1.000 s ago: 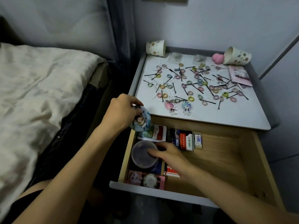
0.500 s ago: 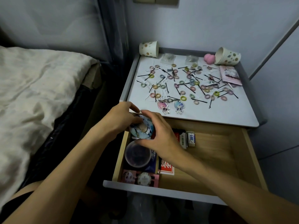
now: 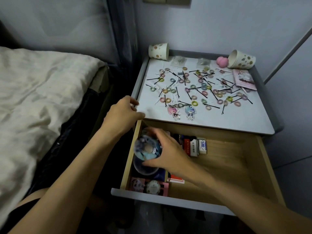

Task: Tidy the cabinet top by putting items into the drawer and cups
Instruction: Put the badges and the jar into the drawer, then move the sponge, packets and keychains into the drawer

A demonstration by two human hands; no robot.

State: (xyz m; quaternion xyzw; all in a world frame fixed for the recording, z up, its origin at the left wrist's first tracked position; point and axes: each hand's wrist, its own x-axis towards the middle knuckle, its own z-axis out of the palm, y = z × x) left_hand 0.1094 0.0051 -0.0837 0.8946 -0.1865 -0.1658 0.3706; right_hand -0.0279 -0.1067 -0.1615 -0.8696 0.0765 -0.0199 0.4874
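Observation:
My right hand (image 3: 167,152) grips a round cartoon badge (image 3: 147,148) inside the open wooden drawer (image 3: 236,168), just above a round clear tub (image 3: 146,168) at the drawer's left side. My left hand (image 3: 122,114) hovers empty at the cabinet top's front left corner, fingers loosely apart. The white cabinet top (image 3: 236,119) is strewn with several small coloured hair ties (image 3: 194,103) and black hairpins (image 3: 211,106). Two cartoon keychains (image 3: 182,111) lie near its front edge. Two spotted paper cups lie on their sides at the back, one left (image 3: 158,51) and one right (image 3: 241,59).
A pink squishy ball (image 3: 222,61) and a pink card packet (image 3: 244,79) sit at the back right. The drawer also holds card boxes (image 3: 190,146), an eraser (image 3: 202,146) and pink badge cards (image 3: 148,186). A bed (image 3: 42,98) lies close on the left.
The badge passed from my left hand to my right hand, which lowered it into the drawer. My left hand let go and rose toward the cabinet top's corner.

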